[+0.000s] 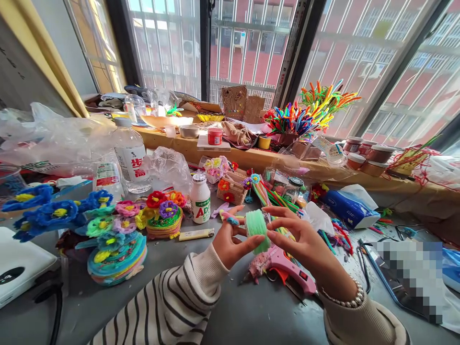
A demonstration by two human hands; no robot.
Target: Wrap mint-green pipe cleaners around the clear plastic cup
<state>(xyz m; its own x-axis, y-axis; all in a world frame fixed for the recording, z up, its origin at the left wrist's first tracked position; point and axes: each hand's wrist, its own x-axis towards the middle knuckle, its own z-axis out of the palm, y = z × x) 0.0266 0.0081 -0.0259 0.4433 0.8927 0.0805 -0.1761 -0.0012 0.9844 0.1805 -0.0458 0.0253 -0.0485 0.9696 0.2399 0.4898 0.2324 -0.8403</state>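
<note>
A mint-green roll (257, 229), fuzzy like wound pipe cleaner, is held above the table between my two hands. My left hand (230, 242) grips its left side, with the thumb across the near face and the other fingers behind. A small pink and blue fuzzy piece shows by the left index finger. My right hand (302, 239), with a beaded bracelet at the wrist, pinches the roll's right edge; some fingertips are hidden. Below the hands lies a pink hot glue gun (289, 268), its nozzle pointing left. Orange-handled scissors (282, 279) lie partly under it.
To the left stand fuzzy flower pots (117, 258), a white drink bottle (200, 199), a water bottle (132, 158) and a lighter (196, 234). A phone (395, 282) and a tissue pack (347, 208) lie right. Pipe cleaners (298, 120) fill the sill behind.
</note>
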